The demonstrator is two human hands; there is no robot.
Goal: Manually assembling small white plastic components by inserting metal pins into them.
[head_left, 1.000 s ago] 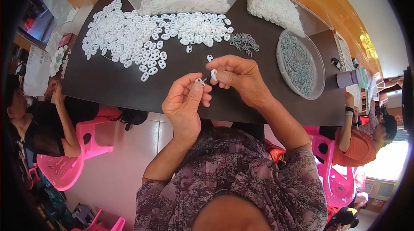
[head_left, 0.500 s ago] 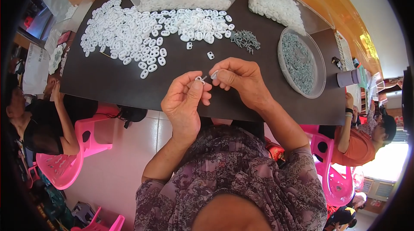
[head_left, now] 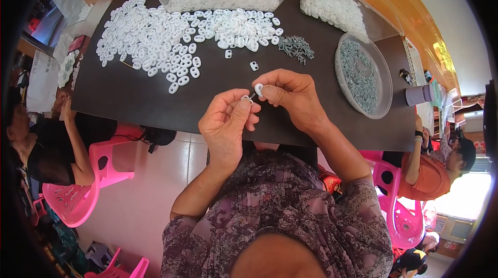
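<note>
Both hands are up over the near table edge; left hand [head_left: 226, 122] pinches a tiny metal bit [head_left: 246, 98] w/ thumb & finger; right hand [head_left: 291, 96] pinches a small white piece [head_left: 259, 89]. A sec ago they sat just the same, only a bit closer now; looks like bit & piece are being put together. Can't tell if they touch; too small. Farther: dark table [head_left: 145, 101]; white pile [head_left: 166, 39]; grey screws [head_left: 296, 48]; round dish [head_left: 363, 75]; back tubs cut off.
</note>
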